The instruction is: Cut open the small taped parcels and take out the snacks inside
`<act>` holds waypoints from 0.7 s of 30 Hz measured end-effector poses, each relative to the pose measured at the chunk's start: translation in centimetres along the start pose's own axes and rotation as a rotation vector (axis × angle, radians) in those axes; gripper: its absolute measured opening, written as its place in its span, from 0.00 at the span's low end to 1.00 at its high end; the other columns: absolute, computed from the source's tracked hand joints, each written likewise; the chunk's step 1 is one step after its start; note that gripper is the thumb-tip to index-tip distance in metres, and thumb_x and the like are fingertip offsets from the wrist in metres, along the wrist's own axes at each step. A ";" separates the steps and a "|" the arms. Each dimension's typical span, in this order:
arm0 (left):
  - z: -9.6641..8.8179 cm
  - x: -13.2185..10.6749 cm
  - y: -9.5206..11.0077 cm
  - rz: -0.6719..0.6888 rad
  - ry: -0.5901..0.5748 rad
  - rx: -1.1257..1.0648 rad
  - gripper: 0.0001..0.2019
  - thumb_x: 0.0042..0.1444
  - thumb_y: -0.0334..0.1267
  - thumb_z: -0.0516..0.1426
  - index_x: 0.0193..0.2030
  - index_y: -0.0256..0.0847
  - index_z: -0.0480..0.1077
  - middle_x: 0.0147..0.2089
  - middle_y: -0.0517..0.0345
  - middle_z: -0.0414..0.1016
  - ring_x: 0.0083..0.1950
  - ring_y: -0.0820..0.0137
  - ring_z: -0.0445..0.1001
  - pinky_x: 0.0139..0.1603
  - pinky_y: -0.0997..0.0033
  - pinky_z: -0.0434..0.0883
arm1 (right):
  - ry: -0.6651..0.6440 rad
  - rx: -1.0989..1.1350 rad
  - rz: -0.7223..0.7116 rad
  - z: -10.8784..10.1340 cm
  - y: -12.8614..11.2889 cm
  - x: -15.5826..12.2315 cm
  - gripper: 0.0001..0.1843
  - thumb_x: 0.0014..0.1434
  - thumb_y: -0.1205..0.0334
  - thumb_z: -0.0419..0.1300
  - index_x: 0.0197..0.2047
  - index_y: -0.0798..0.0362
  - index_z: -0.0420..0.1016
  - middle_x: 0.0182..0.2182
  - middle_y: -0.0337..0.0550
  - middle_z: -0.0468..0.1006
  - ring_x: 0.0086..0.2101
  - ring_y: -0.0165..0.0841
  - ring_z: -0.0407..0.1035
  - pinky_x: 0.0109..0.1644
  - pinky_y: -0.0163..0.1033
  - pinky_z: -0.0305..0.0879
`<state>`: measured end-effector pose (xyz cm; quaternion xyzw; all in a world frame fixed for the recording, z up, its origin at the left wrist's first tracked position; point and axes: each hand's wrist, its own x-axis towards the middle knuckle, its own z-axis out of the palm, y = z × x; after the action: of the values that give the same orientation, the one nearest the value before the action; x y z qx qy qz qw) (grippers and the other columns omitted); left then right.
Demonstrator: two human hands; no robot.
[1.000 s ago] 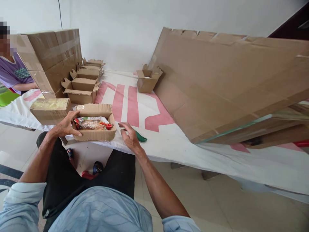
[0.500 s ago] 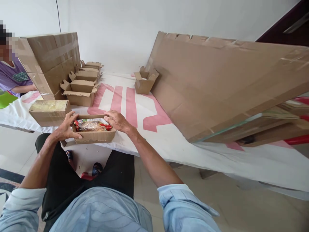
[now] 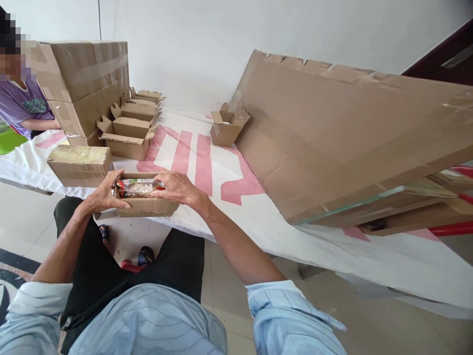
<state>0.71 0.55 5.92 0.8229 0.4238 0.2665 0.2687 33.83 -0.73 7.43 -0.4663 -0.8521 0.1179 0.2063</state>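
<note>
A small open cardboard box (image 3: 148, 209) rests at the near edge of the table in front of me. Inside lies a clear plastic packet (image 3: 140, 188) with red printed parts, its contents brownish and hard to make out. My left hand (image 3: 105, 195) grips the box's left end, thumb over the near wall and fingers at the far side. My right hand (image 3: 175, 188) reaches over the right end, with its thumb and fingers closed around the right end of the packet. The palm hides that corner of the box.
A closed taped carton (image 3: 81, 170) stands just left. Behind it are several open boxes (image 3: 127, 143) and stacked cartons (image 3: 84, 88). Another open box (image 3: 225, 130) touches a large leaning cardboard sheet (image 3: 332, 143). A person in purple (image 3: 31, 108) sits at the far left.
My right hand has moved inward over the packet, covering its red right end. My left hand keeps its grip on the box. The camera view has shifted slightly.
</note>
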 end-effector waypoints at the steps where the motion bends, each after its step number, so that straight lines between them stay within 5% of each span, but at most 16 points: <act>1: 0.1 -0.1 -0.1 -0.001 0.004 -0.009 0.68 0.43 0.66 0.80 0.87 0.46 0.60 0.82 0.38 0.63 0.83 0.33 0.64 0.86 0.29 0.63 | 0.000 0.008 0.006 0.1 -0.1 0.1 0.15 0.66 0.49 0.77 0.48 0.49 0.87 0.50 0.49 0.88 0.47 0.45 0.79 0.50 0.47 0.72; 7: 0.7 -0.7 -0.3 0.005 0.044 -0.052 0.68 0.45 0.68 0.79 0.88 0.45 0.57 0.84 0.35 0.61 0.83 0.34 0.64 0.84 0.32 0.66 | -0.047 0.082 -0.033 0.4 -1.2 0.4 0.05 0.66 0.60 0.74 0.38 0.49 0.85 0.41 0.44 0.87 0.45 0.42 0.79 0.48 0.44 0.68; 14: 1.2 -1.1 -0.8 0.015 0.077 -0.061 0.71 0.45 0.70 0.79 0.89 0.47 0.55 0.84 0.36 0.60 0.83 0.34 0.63 0.84 0.32 0.66 | -0.001 0.218 -0.016 0.5 -1.8 1.2 0.11 0.67 0.68 0.63 0.31 0.50 0.76 0.35 0.41 0.83 0.39 0.36 0.74 0.48 0.41 0.66; 21: 1.5 -0.2 -0.9 0.034 0.073 -0.061 0.74 0.42 0.73 0.79 0.89 0.42 0.56 0.84 0.33 0.62 0.82 0.33 0.65 0.83 0.33 0.66 | -0.013 0.264 0.126 -0.3 -1.9 0.6 0.03 0.69 0.62 0.64 0.41 0.50 0.79 0.39 0.43 0.85 0.40 0.37 0.75 0.46 0.42 0.65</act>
<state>1.09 0.55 4.21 0.8110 0.4112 0.3137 0.2735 32.22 -1.23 8.60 -0.4868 -0.7996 0.2447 0.2524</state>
